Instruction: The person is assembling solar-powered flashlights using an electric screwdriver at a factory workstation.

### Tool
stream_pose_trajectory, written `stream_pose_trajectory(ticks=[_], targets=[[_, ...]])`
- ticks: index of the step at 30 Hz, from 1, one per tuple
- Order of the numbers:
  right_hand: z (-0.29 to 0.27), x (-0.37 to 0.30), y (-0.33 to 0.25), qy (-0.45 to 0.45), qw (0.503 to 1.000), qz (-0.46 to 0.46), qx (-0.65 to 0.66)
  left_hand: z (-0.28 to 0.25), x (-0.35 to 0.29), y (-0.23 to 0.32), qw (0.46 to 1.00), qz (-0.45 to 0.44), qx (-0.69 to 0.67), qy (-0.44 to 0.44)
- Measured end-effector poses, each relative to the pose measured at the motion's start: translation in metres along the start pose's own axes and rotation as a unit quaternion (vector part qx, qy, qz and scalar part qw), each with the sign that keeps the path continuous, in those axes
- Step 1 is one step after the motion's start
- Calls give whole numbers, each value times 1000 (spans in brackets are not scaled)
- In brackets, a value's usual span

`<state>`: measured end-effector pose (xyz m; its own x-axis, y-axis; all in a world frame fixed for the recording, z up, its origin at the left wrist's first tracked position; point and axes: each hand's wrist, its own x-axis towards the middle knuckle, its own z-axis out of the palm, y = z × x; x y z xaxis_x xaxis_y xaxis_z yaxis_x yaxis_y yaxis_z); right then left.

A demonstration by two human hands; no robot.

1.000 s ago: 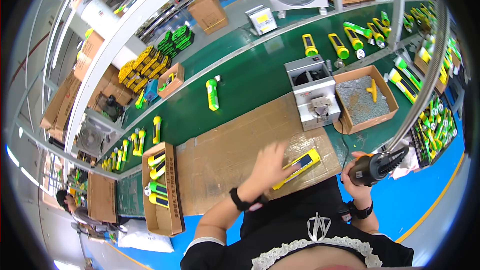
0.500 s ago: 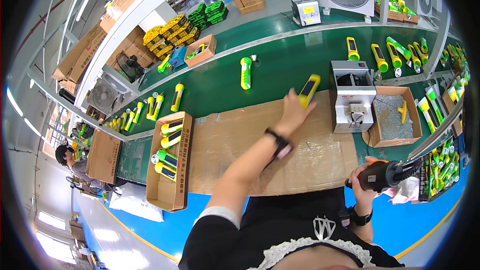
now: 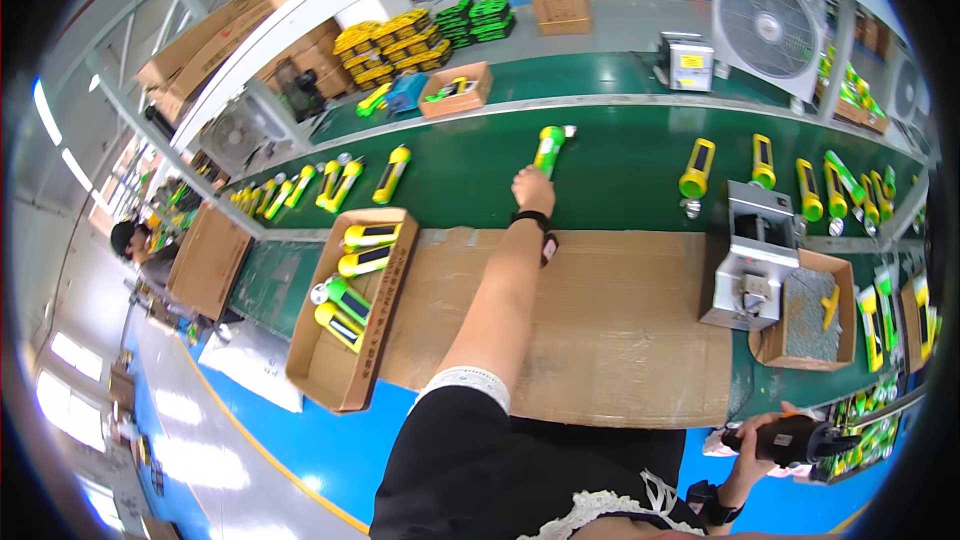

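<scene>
My left hand (image 3: 533, 190), arm stretched out over the belt, has its fingers closed around the near end of a green flashlight (image 3: 548, 150). A small silvery part (image 3: 570, 131) lies beside the flashlight's far end. Low at the right, my right hand (image 3: 752, 450) grips a black power screwdriver (image 3: 790, 439), which points to the right. A yellow flashlight (image 3: 697, 168) with a dark panel lies on the belt right of my left hand, with a silvery part (image 3: 691, 208) at its near end. Some of the left fingers are hidden behind the hand.
A cardboard sheet (image 3: 620, 330) covers the bench before me. To its left stands a cardboard box (image 3: 345, 380) holding several flashlights; to its right, a grey metal machine (image 3: 745, 260) and a box of small screws (image 3: 812, 315) with a yellow tool. More flashlights line the green belt (image 3: 620, 155).
My left hand has let go of the yellow flashlight on the belt and moved left to the green one. The view has turned; my right hand still holds the screwdriver.
</scene>
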<state>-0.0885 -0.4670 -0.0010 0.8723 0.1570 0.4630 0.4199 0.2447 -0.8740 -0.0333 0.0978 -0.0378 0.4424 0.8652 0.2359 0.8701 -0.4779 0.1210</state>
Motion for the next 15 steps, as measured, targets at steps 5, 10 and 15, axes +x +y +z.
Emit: stream_pose_trajectory(ticks=[5, 10, 15], targets=[[8, 17, 5, -34, 999, -3, 8, -21, -29, 0, 982, 133, -86, 101], [17, 38, -3, -27, 997, 16, 72, -96, -142, -14, 921, 345, -139, 113], [48, 79, -26, -55, 995, -14, 86, -135, -276, -55, 873, 454, -172, 50]])
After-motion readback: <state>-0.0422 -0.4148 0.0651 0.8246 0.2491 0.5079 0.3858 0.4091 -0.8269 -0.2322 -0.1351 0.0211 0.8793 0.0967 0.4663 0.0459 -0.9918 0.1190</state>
